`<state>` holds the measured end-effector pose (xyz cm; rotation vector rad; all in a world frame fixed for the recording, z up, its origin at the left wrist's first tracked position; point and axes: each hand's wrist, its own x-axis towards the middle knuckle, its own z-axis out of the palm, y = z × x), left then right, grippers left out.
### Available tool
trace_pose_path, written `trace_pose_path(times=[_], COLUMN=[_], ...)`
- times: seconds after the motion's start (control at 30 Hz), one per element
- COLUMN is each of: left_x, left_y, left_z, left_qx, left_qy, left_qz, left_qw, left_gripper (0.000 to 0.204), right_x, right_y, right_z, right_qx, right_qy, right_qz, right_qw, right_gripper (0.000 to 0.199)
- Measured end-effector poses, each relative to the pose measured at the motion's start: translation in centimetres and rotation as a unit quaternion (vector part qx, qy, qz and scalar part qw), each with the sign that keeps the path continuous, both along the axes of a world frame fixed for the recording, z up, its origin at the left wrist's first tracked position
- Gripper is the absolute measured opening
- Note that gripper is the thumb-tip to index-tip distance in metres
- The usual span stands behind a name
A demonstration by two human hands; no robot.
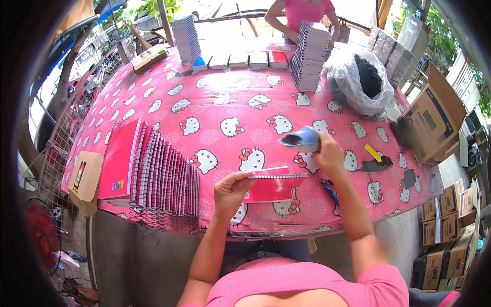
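A pink-red spiral notebook lies on the table before me, its coil running across its far side. My left hand is closed in a pinch on the left end of that coil. Raised above the table to the right of it, my right hand grips a light-blue, hollow thing with a dark opening facing left; its kind is not clear. Left of my left hand stands a long row of pink-red spiral notebooks. Just right of the notebook lies a blue-handled hand tool, partly behind my right forearm.
Farther off stand tall notebook stacks and a row of small stacks. A clear plastic bag with black contents sits back right, near an open carton. A yellow strip lies right. A person in pink stands opposite.
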<state>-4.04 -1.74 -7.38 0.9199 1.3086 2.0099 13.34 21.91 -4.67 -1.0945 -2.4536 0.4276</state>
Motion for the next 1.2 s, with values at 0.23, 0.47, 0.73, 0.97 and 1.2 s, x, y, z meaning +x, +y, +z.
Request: trace_pose_path(times=[0.23,0.47,0.73,0.97,1.2], left_x=[2.6,5.4,6.0,5.0,3.1], left_y=[-0.1,-0.7,-0.3,-0.5,0.4], left_z=[5.1,2.5,1.9,1.0,2.6], left_qx=[0.070,-0.048,-0.021,0.042,0.072], left_qy=[0.267,0.338,0.293,0.394,0.379], left_qz=[0.128,0.122,0.130,0.149,0.180], left_qw=[0.953,0.932,0.947,0.906,0.905], left_gripper=[0.022,0.022,0.021,0.022,0.021], right_x=[8.1,12.0,5.5,5.1,8.7], right_y=[-3.4,-10.0,-15.3,-13.0,-10.5], right_z=[0.2,-2.4,3.4,3.8,-0.1], right_qx=[0.119,-0.047,0.008,-0.677,-0.122], right_qy=[-0.062,-0.022,0.111,0.116,0.046], right_qz=[0.066,-0.018,0.182,0.117,0.101], right_qw=[0.989,0.998,0.977,0.717,0.986], right_gripper=[0.061,0.044,0.043,0.034,0.039])
